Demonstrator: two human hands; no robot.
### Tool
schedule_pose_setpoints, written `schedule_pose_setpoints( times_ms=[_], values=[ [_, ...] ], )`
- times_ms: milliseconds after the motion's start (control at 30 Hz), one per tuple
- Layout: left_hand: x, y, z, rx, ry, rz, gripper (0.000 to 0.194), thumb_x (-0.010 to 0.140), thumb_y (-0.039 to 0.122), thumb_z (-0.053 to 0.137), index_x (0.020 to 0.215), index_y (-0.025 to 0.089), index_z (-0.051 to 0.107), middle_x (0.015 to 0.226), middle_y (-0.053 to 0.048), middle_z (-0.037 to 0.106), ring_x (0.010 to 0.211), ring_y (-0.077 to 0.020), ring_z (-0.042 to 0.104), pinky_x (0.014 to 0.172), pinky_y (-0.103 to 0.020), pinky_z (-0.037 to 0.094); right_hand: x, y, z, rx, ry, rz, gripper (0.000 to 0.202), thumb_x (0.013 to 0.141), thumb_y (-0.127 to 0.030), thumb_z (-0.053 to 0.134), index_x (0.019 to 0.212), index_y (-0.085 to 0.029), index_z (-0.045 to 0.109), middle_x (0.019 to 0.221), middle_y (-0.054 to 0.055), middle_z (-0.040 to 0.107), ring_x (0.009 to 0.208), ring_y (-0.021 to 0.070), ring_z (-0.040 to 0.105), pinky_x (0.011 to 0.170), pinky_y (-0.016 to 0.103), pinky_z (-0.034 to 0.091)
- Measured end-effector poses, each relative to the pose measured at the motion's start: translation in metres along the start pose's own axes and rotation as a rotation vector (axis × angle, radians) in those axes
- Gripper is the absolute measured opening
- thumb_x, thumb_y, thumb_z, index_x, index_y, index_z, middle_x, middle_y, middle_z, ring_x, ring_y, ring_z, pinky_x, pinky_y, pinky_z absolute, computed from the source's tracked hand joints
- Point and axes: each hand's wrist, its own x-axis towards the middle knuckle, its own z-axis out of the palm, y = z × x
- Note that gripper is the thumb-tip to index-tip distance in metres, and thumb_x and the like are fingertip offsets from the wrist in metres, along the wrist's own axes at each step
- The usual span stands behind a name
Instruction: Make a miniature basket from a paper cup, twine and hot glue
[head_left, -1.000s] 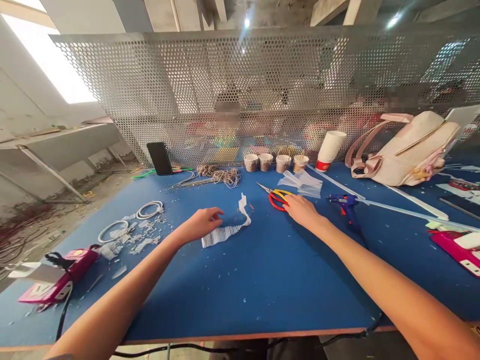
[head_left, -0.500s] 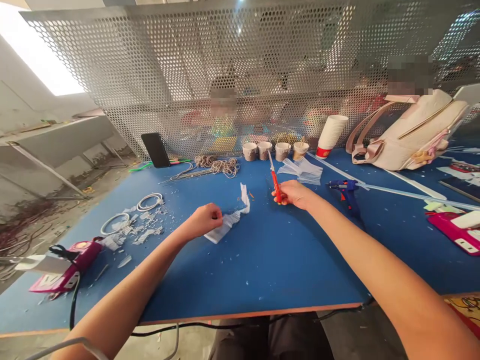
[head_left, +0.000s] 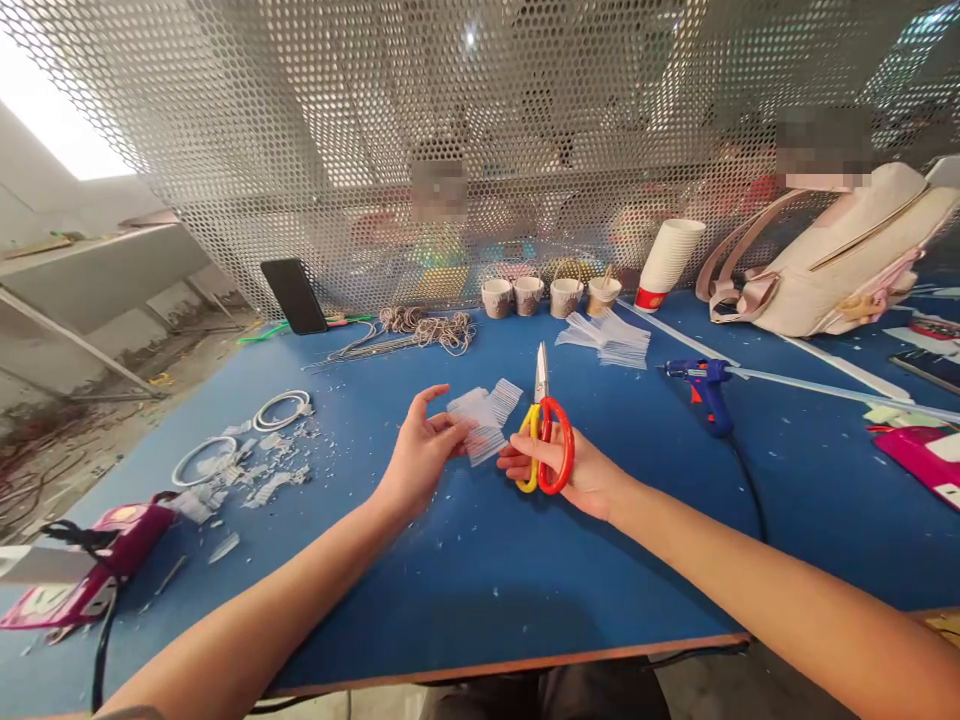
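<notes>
Pinched between the thumb and fingers of my left hand is a translucent, ribbed sheet, with a smaller striped piece lying over its right side. My right hand holds scissors with one red and one yellow handle. Their blades point up, away from me, and look closed. The right fingertips are close to the sheet's right edge; whether they touch it I cannot tell. Both hands are over the middle of the blue table.
White rings and scraps lie left, near a pink power strip. Behind are a phone, twine, several small cups, ribbed strips and stacked cups. A glue gun and backpack are right.
The scissors have turned so both handles show, and my right hand has come closer to my left. The sheet is now raised in my left hand, with separate pieces overlapping. The view has shifted slightly.
</notes>
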Motion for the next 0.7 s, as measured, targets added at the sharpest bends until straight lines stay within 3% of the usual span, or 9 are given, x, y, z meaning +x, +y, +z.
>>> schedule_pose_setpoints(
  times_ms=[67, 100, 200, 233, 333, 500, 600, 700],
  values=[
    [-0.004, -0.008, 0.004, 0.043, 0.019, 0.065, 0.061, 0.069, 0.029, 0.068, 0.124, 0.024, 0.042, 0.073, 0.005, 0.062, 0.064, -0.0115, 0.061, 0.065, -0.027, 0.051, 0.001, 0.003, 0.001, 0.012, 0.019, -0.001, 0.033, 0.063, -0.038, 0.079, 0.074, -0.015, 0.058, 0.066, 0.003, 0.068, 0.064, 0.0169, 0.069, 0.065, 0.031, 0.058],
    [-0.006, -0.012, 0.005, 0.092, 0.026, 0.099, 0.054, 0.071, 0.029, 0.066, 0.121, 0.024, 0.048, 0.078, 0.003, 0.063, 0.067, -0.0121, 0.062, 0.067, -0.027, 0.052, 0.002, 0.005, 0.001, 0.014, 0.035, 0.001, 0.035, 0.061, -0.038, 0.081, 0.072, -0.015, 0.057, 0.064, 0.002, 0.067, 0.062, 0.0167, 0.068, 0.063, 0.030, 0.058],
    [-0.012, -0.019, 0.003, 0.244, 0.043, 0.174, 0.019, 0.077, 0.031, 0.060, 0.091, 0.021, 0.067, 0.083, 0.000, 0.062, 0.076, -0.0144, 0.060, 0.072, -0.027, 0.051, 0.003, 0.008, 0.003, 0.021, 0.078, 0.013, 0.039, 0.053, -0.031, 0.085, 0.069, -0.017, 0.053, 0.059, -0.001, 0.066, 0.057, 0.0167, 0.067, 0.059, 0.030, 0.058],
    [-0.014, -0.020, 0.002, 0.266, 0.045, 0.181, 0.016, 0.078, 0.031, 0.059, 0.084, 0.020, 0.069, 0.083, -0.001, 0.061, 0.077, -0.0145, 0.059, 0.072, -0.026, 0.051, 0.003, 0.009, 0.004, 0.020, 0.084, 0.016, 0.040, 0.052, -0.030, 0.085, 0.070, -0.018, 0.052, 0.059, -0.001, 0.066, 0.056, 0.0166, 0.067, 0.058, 0.030, 0.058],
    [-0.018, -0.020, 0.002, 0.237, 0.043, 0.150, 0.018, 0.078, 0.032, 0.059, 0.085, 0.020, 0.070, 0.083, 0.000, 0.058, 0.078, -0.0141, 0.057, 0.070, -0.024, 0.051, 0.000, 0.009, 0.003, -0.005, 0.078, -0.004, 0.042, 0.053, -0.030, 0.085, 0.072, -0.018, 0.050, 0.062, -0.002, 0.065, 0.059, 0.0166, 0.068, 0.060, 0.030, 0.058],
    [-0.024, -0.017, 0.007, 0.273, 0.016, 0.184, 0.018, 0.077, 0.031, 0.060, 0.088, 0.022, 0.071, 0.083, -0.001, 0.058, 0.078, -0.0144, 0.057, 0.070, -0.024, 0.051, -0.003, 0.007, 0.002, -0.072, 0.083, -0.053, 0.038, 0.065, -0.043, 0.077, 0.074, -0.019, 0.048, 0.061, -0.004, 0.062, 0.060, 0.0152, 0.067, 0.058, 0.029, 0.058],
    [-0.026, -0.019, 0.007, 0.293, -0.015, 0.203, 0.018, 0.078, 0.030, 0.059, 0.090, 0.023, 0.071, 0.085, -0.001, 0.058, 0.080, -0.0148, 0.057, 0.070, -0.025, 0.051, -0.003, 0.008, 0.003, -0.053, 0.110, -0.038, 0.042, 0.058, -0.039, 0.081, 0.073, -0.020, 0.046, 0.057, -0.007, 0.057, 0.050, 0.0137, 0.064, 0.054, 0.029, 0.057],
    [-0.028, -0.020, 0.005, 0.165, -0.053, 0.107, 0.026, 0.078, 0.032, 0.061, 0.102, 0.022, 0.066, 0.096, -0.003, 0.057, 0.081, -0.0163, 0.061, 0.066, -0.027, 0.055, -0.004, 0.009, 0.004, -0.030, 0.088, -0.037, 0.042, 0.056, -0.033, 0.082, 0.075, -0.020, 0.047, 0.061, -0.008, 0.058, 0.050, 0.0141, 0.065, 0.057, 0.031, 0.058]
  ],
)
